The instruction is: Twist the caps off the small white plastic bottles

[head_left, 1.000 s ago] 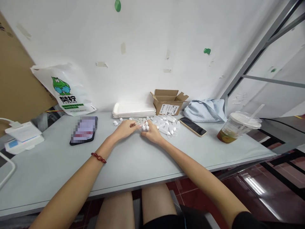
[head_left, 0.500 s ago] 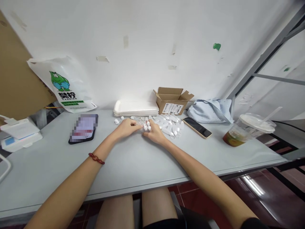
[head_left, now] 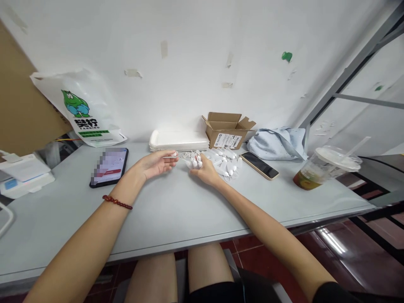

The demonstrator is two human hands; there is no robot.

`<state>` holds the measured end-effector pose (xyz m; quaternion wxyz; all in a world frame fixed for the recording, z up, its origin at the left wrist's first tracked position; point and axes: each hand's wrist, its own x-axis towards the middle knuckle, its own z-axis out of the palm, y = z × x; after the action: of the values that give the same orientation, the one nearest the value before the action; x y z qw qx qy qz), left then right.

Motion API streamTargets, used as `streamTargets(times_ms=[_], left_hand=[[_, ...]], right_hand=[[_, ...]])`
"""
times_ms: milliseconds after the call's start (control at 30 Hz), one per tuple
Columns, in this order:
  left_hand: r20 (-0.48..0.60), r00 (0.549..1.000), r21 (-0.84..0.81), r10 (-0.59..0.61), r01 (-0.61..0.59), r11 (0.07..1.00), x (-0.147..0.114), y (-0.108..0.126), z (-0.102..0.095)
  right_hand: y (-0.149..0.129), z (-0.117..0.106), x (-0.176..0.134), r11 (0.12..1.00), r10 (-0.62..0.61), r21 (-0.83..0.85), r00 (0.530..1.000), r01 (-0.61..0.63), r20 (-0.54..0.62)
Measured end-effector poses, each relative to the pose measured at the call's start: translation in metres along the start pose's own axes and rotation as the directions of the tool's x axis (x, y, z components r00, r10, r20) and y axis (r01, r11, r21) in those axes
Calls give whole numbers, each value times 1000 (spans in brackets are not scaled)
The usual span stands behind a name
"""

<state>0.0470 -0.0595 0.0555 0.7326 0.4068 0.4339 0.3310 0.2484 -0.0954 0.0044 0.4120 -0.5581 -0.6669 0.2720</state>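
My left hand [head_left: 159,164] is turned palm inward with its fingers loosely curled. Between its thumb and fingers shows a small white piece that looks like an earbud [head_left: 174,155], with a thin cord beside it. My right hand [head_left: 206,170] is wrapped round a bunch of white earphones [head_left: 196,160]; a little red shows among them. Right behind that hand spreads a pile of white corded earphones [head_left: 227,162], with whitish pieces among them. The fingers partly hide the bunch.
A stack of white trays [head_left: 179,141] and an open cardboard box [head_left: 225,132] stand against the wall. Phones lie left [head_left: 110,168] and right [head_left: 260,165]. At the right are a pale blue cloth bag [head_left: 276,145] and a drink cup [head_left: 322,166]; a plastic bag [head_left: 85,113] stands left.
My left hand has drawn away to the left from my right hand and turned its palm inward. The right hand keeps its hold on the bunch, almost in place.
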Motion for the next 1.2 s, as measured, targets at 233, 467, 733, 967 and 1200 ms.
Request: streamTargets(times_ms=[233, 467, 733, 967, 1200], left_hand=[[-30, 985, -3, 169, -169, 986, 2, -6, 5], [22, 924, 608, 381, -315, 729, -2, -11, 11], [287, 812, 789, 509, -501, 355, 7, -24, 16], [282, 802, 804, 526, -497, 326, 1, -19, 18], [293, 834, 770, 468, -496, 402, 3, -15, 10]], right_hand=[[1, 0, -1, 998, -33, 45, 999, 31, 43], [-2, 1, -3, 997, -74, 44, 993, 70, 96], [-5, 0, -6, 996, -88, 36, 986, 83, 141], [-6, 3, -4, 997, -74, 44, 981, 67, 181], [-9, 5, -3, 997, -72, 19, 975, 70, 211]])
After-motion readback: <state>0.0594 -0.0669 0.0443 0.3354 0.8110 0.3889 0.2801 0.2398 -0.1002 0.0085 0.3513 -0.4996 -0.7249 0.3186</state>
